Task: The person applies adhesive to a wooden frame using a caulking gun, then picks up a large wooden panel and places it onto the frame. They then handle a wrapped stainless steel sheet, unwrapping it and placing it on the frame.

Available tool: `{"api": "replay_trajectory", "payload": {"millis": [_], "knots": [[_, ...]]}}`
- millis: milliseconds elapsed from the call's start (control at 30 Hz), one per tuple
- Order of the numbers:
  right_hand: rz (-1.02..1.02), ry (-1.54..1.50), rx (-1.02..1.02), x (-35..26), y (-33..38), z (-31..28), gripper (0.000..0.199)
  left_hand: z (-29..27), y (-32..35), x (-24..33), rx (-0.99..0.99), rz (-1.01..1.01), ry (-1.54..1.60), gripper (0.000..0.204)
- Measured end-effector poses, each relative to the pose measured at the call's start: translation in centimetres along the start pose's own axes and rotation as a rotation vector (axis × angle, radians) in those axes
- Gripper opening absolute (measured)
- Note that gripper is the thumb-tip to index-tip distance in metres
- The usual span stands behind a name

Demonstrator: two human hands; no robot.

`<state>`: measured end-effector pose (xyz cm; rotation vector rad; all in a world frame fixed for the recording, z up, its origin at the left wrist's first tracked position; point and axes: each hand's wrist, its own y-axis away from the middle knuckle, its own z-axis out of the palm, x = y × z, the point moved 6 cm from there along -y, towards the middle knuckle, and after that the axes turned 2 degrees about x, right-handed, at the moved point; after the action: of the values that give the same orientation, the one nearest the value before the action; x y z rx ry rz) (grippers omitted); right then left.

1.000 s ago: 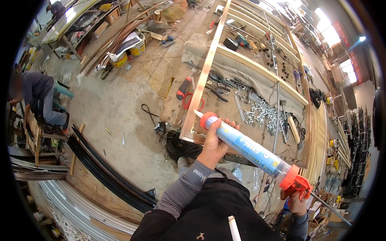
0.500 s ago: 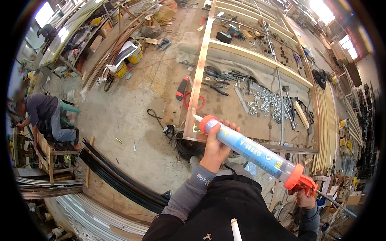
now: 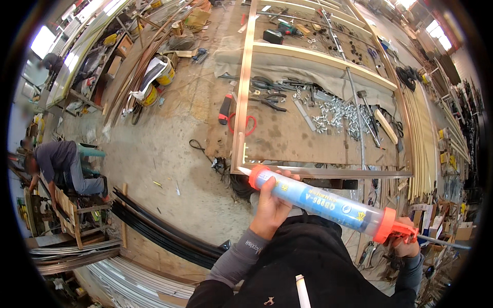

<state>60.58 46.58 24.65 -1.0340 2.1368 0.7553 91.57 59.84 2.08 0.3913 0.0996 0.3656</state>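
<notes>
A caulking gun (image 3: 323,203) with a clear barrel, a blue cartridge inside and orange ends lies slanted across my front. My left hand (image 3: 272,203) wraps round its barrel behind the front cap, thumb on top. At the far right end, my right hand (image 3: 406,242) grips the orange handle, its fingers partly hidden. The pale nozzle (image 3: 243,169) points left, at the near left corner of a copper-coloured metal frame (image 3: 238,128); whether it touches cannot be made out.
Inside the frame lie a heap of bolts (image 3: 334,115), black pliers (image 3: 269,102), a hammer (image 3: 362,102) and a green drill (image 3: 287,30). Red-handled scissors (image 3: 241,124) sit by its left rail. Dark bars (image 3: 159,231) lie at lower left. A person (image 3: 64,167) bends over a bench at left.
The view has shifted, and the frame sits lower and further left in it. The caulking gun has come down and right at its handle end, with both hands still on it.
</notes>
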Motion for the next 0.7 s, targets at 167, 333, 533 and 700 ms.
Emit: {"api": "replay_trajectory", "payload": {"millis": [167, 333, 533, 700], "knots": [[0.1, -0.079, 0.042, 1.1, 1.1, -0.9, 0.078, 0.3, 0.0, -0.1, 0.027, 0.005, -0.002, 0.036], [0.01, 0.065, 0.181, 0.6, 2.3, -3.1, 0.073, 0.7, -0.4, -3.0, 0.03, -0.047, -0.03, 0.041], [0.082, 0.156, 0.354, 3.7, 6.9, -7.0, 0.073, 1.0, -1.6, -9.8, -0.048, -0.162, -0.044, 0.041], [0.339, -0.311, 0.417, 9.4, 12.8, -9.6, 0.079, 0.9, -3.4, -18.2, -0.085, -0.285, -0.073, 0.044]]}}
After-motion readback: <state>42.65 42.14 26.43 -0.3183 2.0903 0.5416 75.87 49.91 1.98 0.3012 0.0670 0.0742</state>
